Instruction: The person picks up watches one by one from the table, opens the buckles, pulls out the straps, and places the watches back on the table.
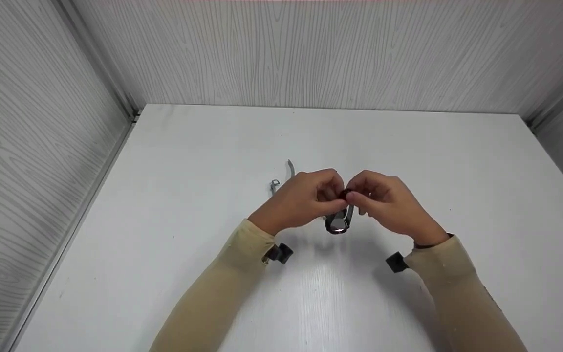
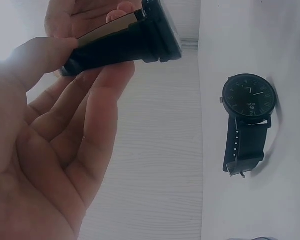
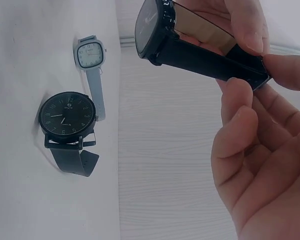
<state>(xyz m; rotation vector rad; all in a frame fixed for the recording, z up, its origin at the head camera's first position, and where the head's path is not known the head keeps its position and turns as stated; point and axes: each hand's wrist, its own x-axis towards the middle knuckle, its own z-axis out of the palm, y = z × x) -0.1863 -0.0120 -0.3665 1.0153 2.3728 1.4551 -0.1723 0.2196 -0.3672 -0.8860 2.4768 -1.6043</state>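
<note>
A wristwatch with a dark strap and shiny dark case [image 1: 337, 225] hangs from both hands, its strap bent into a loop. At the strap ends, my left hand [image 1: 311, 195] pinches with thumb and fingers. Close beside it, my right hand [image 1: 389, 203] pinches the same joined end. In the right wrist view the dark strap [image 3: 200, 57] runs from the watch case to the fingertips of both hands. The buckle is mostly hidden by fingers.
On the white tabletop [image 1: 213, 156] below lie a black round watch [image 3: 67, 117] and a smaller pale watch with a squarish case [image 3: 90, 55]. From the head, my left hand partly covers them. Wood-patterned panels [image 1: 281, 54] stand behind and at the sides.
</note>
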